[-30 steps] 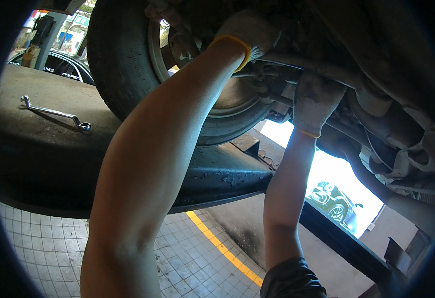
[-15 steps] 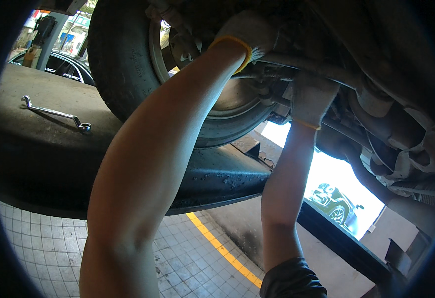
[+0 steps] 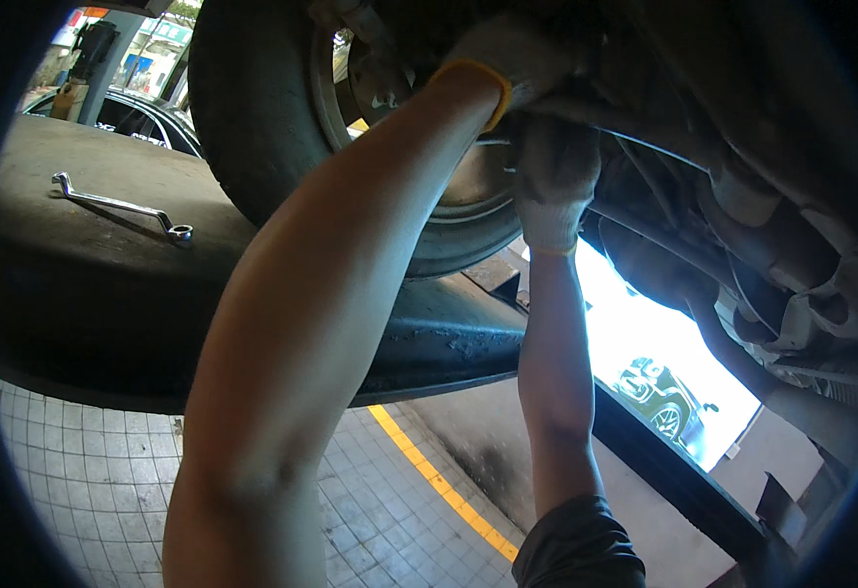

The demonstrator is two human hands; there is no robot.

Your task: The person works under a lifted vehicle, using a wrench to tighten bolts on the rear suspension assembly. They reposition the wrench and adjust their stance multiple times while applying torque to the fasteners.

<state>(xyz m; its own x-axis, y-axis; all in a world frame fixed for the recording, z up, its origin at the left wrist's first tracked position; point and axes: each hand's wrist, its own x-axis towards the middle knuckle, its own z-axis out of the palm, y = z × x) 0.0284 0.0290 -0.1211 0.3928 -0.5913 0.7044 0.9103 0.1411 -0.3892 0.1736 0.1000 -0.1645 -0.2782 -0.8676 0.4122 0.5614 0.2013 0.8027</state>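
Observation:
Both my arms reach up into the shadowed underside of a raised car. My left hand (image 3: 519,61), in a pale work glove with an orange cuff, is beside the inner side of the wheel; its fingers are lost in the dark. Just below and to its right, my right hand (image 3: 555,181) is gloved too and looks curled closed among the suspension parts, against something too dark to name. A long suspension rod (image 3: 650,145) runs off to the right from near both hands. The tyre (image 3: 257,108) hangs to the left of them.
A shiny double-ended ring spanner (image 3: 120,205) lies on a broad dark-edged ledge (image 3: 32,235) at the left. Below are a tiled floor (image 3: 105,470) with a yellow line (image 3: 439,482) and a black beam (image 3: 679,480). Parked cars show in the bright background.
My right hand has moved left and slightly up, closer to the wheel and to my left hand. The whole view has shifted slightly; the spanner lies as before.

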